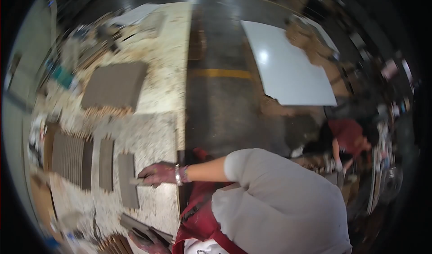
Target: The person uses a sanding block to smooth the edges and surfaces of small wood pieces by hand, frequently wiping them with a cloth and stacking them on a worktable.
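Note:
My right hand [158, 174], in a dark, stained glove with a bracelet at the wrist, reaches across the table. Its fingers close on a small pale grey piece [136, 181], too blurred to name, whose tip lies over a grey slat [128, 195] with small tan pegs at its ends. Low in the view, my left hand [150, 244], also gloved, grips one or more dark grey slats [145, 228]; the picture's edge partly cuts it off. Another single slat [106, 164] lies left of the one under my right hand.
A row of slats [72, 159] stands farther left, and a stack of grey slats [116, 85] lies beyond on the worktable [168, 74]. Peg-ended pieces [116, 245] sit near my left hand. Across the aisle are a white panel [288, 65] and a crouching co-worker [348, 137].

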`<state>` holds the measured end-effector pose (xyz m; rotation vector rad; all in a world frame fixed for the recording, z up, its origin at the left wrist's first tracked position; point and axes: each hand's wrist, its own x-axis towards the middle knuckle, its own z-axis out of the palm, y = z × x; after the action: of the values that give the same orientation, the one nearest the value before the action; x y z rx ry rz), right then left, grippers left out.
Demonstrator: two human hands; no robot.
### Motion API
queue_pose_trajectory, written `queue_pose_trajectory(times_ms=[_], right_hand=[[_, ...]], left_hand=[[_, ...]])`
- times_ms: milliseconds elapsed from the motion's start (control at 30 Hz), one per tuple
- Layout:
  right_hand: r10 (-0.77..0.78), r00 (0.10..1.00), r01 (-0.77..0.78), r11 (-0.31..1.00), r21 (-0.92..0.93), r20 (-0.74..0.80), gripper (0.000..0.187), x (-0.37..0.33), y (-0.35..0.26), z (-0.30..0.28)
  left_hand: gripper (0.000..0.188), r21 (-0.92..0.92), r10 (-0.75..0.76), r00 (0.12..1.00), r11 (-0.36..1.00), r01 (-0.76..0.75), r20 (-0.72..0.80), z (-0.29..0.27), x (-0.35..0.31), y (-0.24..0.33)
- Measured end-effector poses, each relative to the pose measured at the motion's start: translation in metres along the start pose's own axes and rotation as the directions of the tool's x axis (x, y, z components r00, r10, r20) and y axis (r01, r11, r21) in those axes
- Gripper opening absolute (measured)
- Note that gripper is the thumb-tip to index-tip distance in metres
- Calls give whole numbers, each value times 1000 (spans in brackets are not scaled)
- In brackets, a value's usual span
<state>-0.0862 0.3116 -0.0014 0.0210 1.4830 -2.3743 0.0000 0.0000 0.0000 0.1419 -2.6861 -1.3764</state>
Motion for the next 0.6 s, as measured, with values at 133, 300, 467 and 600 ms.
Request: queue_pose_trajectory(times_ms=[133,300,467,600], right_hand=[[6,991,-13,999,-52,-132,46,-32,-20,-26],[-33,990,32,999,-12,-136,42,-30,-10,-17],[-116,984,132,984,122,-132,41,-18,12,-12],[-151,987,160,959,235,-56,42,-10,20,-19]], left_hand=[[79,619,340,923,690,-376,182,44,4,42],[77,369,455,833,749,-550,315,91,6,64],[75,247,503,747,731,-636,435,117,8,73],[73,179,510,707,735,-654,490,119,10,70]])
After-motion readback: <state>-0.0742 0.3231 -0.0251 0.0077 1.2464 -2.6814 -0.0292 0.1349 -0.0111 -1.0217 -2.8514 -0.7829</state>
